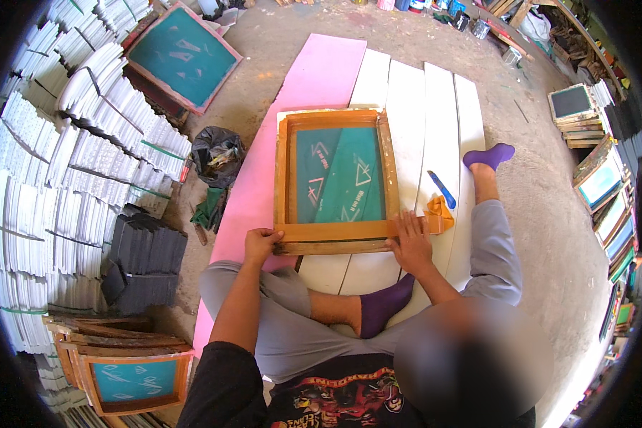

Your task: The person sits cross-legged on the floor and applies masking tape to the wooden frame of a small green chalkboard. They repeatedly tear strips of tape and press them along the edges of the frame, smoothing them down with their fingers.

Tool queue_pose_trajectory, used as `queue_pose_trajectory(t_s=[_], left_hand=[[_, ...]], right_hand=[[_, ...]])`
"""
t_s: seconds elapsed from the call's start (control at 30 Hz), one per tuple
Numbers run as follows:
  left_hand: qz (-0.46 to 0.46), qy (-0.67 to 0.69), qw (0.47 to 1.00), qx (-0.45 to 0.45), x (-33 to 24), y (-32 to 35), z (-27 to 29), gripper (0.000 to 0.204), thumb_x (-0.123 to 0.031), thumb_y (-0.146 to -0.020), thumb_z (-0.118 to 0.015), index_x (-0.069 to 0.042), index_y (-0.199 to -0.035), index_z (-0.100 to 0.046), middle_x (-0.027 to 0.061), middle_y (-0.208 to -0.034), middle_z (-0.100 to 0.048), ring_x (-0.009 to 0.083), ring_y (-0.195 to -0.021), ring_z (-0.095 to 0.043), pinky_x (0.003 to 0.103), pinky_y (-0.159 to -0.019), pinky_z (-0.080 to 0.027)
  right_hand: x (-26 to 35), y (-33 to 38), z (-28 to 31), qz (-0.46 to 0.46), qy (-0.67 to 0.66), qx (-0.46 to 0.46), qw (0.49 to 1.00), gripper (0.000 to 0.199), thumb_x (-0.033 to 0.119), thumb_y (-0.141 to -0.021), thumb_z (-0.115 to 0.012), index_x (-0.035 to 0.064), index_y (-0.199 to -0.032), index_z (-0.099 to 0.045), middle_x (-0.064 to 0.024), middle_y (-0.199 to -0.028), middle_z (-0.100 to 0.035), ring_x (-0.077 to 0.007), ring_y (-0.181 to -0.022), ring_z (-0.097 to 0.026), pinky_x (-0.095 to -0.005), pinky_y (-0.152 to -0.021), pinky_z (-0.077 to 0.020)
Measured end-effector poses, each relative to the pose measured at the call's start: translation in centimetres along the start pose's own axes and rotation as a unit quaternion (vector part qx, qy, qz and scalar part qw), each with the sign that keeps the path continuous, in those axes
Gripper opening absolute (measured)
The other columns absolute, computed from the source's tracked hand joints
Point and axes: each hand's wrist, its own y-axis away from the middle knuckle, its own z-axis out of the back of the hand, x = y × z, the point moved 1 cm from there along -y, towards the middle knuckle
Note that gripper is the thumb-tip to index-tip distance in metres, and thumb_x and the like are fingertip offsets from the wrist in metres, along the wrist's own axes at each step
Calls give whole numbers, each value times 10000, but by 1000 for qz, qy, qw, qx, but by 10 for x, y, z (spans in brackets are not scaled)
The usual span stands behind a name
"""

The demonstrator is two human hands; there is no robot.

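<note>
With the screen frame lying flat on the white boards, the left hand curls over its near left corner while the right hand spreads flat on the near rail, probably pressing it down; steady, even pressure should stop it shifting.

Sunlit concrete floor, white stacks on the left, framed screens along the right

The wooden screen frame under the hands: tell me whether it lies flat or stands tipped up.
Flat. The wooden screen frame lies mesh-down on the white boards; left hand and right hand press its near rail.
</note>
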Motion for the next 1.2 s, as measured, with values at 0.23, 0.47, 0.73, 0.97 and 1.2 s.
queue_pose_trajectory(t_s=[0.23, 0.47, 0.73, 0.97, 1.2], left_hand=[[14, 35, 999, 9, -18, 11, 2, 245, -194, -840, -845, 32, -887, -763, 59, -721, -703, 116, -592, -600, 271, -545, -465], [-27, 145, 989, 8, -14, 10, 5, 194, -149, -865, -819, 28, -920, -758, 36, -741, -698, 89, -571, -539, 250, -537, -431], [-54, 184, 981, 16, -38, 28, 6, 191, -141, -875, -812, 35, -911, -748, 35, -742, -690, 101, -610, -590, 248, -569, -465], [-58, -22, 998, 14, -35, 22, -10, 257, -202, -837, -838, 27, -940, -783, 109, -796, -760, 151, -676, -689, 308, -650, -548], [-56, -89, 994, -23, -20, 11, -16, 301, -251, -796, -859, -4, -955, -795, 158, -819, -764, 220, -710, -732, 354, -688, -562]], right_hand=[[-40, -41, 37, -34, -16, 42, 998, 398, 381, -935, -646, 56, -1160, -691, -128, -1106, -702, -318, -1125, -599, -477, -1033, -410], [-63, -42, 16, 23, 42, 47, 998, 275, 360, -914, -671, 183, -1100, -769, -90, -904, -713, -296, -916, -673, -452, -847, -502], [-75, -43, 66, 12, 3, 69, 998, 293, 407, -939, -638, 210, -1101, -783, -115, -954, -715, -292, -847, -702, -446, -761, -548], [-70, -52, 72, -56, 24, 123, 991, 490, 516, -945, -608, 144, -1247, -709, -153, -1086, -722, -308, -973, -714, -463, -819, -569], [-60, -51, 28, -112, 127, 138, 976, 705, 622, -922, -600, 116, -1411, -569, -182, -1130, -699, -354, -1046, -658, -479, -872, -506]])
